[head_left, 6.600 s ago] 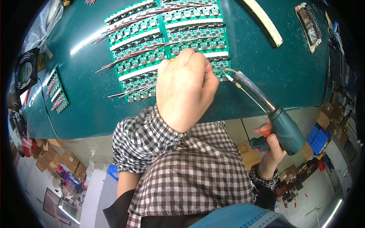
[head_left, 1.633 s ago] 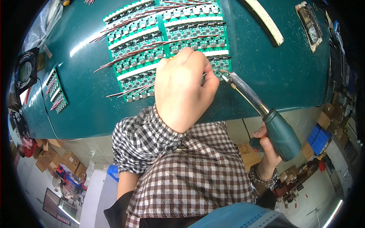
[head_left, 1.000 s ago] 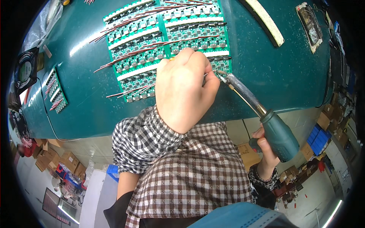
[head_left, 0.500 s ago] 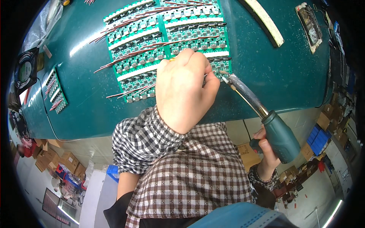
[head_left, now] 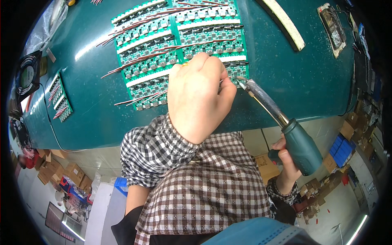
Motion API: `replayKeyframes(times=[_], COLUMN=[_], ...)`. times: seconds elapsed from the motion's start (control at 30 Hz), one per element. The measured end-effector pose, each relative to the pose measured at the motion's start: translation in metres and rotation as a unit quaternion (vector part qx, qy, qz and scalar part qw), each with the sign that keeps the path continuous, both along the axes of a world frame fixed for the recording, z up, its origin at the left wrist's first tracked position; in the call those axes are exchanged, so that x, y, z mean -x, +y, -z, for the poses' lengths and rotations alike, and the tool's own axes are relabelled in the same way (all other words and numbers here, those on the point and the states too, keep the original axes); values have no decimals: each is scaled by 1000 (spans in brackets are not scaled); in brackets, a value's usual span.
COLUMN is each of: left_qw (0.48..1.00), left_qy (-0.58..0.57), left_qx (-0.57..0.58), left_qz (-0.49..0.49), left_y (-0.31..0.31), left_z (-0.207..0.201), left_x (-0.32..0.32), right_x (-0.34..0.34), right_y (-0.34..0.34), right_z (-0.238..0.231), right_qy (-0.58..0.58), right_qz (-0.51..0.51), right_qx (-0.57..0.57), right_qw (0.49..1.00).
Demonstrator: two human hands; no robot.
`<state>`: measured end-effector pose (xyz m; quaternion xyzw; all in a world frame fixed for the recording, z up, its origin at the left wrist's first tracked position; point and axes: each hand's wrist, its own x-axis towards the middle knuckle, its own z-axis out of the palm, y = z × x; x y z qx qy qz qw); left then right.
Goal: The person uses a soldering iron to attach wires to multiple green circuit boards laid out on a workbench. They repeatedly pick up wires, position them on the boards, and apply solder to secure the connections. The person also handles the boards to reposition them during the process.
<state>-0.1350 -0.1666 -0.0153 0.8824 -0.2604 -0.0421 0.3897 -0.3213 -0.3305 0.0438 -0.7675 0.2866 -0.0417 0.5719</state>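
Two green circuit board panels (head_left: 126,59) lie side by side on the table, with white strips, black parts and red, black and white wires (head_left: 141,99) across them. Over the near edge of the right panel, my left hand (head_left: 200,96) is closed in a pinch. A short bit of thin wire shows beside its thumb; the rest is hidden under the hand. My right hand (head_left: 288,161) grips the green handle of a soldering gun (head_left: 302,145). Its tip points left and reaches the panel's near right corner, just right of my left fingertips. Whether it touches the board, I cannot tell.
The green table (head_left: 98,126) ends just in front of me. A curved pale strip (head_left: 281,22) and a worn, stained block (head_left: 331,30) lie at the far right. A smaller board (head_left: 60,98) and a black fan (head_left: 29,75) sit at the left.
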Motion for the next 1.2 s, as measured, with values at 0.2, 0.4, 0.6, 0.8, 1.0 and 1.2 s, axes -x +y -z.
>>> replayKeyframes(times=[0.2,0.4,0.6,0.8,1.0,1.2], left_qw=[1000,1000,1000,1000,1000,1000], left_qy=[-5,-3,-3,-6,-1,-11], left_qx=[0,-5,-7,-10,-6,-4], left_qz=[-5,-7,-6,-2,-8,-12], left_y=[-1,-1,2,2,3,0], left_z=[0,0,0,1,0,4], left_x=[0,1,1,2,2,2], right_x=[2,-3,-6,-4,-3,-5], right_y=[4,2,4,6,0,1], right_z=[-1,-10,-4,-1,1,2], right_qy=[13,35,-2,-5,7,1], right_qz=[30,27,34,34,-4,3], right_qx=[-8,-37,-47,-39,-23,-33], right_qw=[999,998,998,999,1000,999])
